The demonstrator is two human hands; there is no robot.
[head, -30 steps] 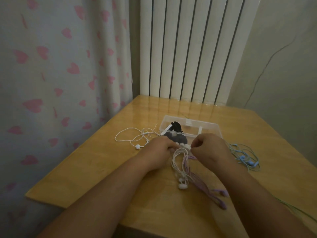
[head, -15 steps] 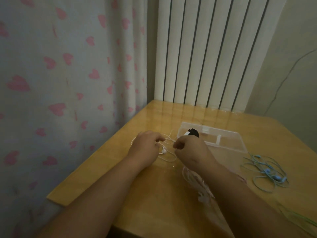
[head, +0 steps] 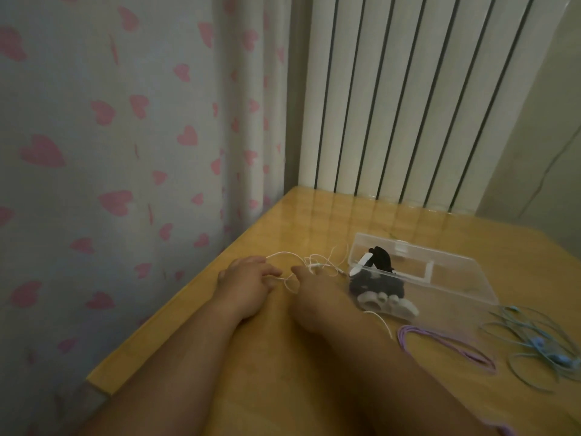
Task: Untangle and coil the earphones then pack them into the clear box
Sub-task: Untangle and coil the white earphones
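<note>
A tangled white earphone cable [head: 317, 262] lies on the wooden table [head: 283, 388] left of the clear box [head: 440, 278]. My left hand [head: 243, 286] and my right hand [head: 317, 298] both lie on this cable, fingers curled around its strands. Inside the box, at its left end, sit black earphones and a white piece [head: 374, 272]. A coiled purple earphone cable [head: 446, 347] rests in front of the box, to the right of my right forearm.
Blue earphones [head: 534, 344] lie in a loose tangle at the table's right edge. A heart-print curtain [head: 125, 152] hangs on the left, past the table's left edge. A white radiator [head: 408, 105] stands behind the table.
Both hands left the purple bundle and moved left to the white cable. The purple cable now lies on the table. The view has swung left.
</note>
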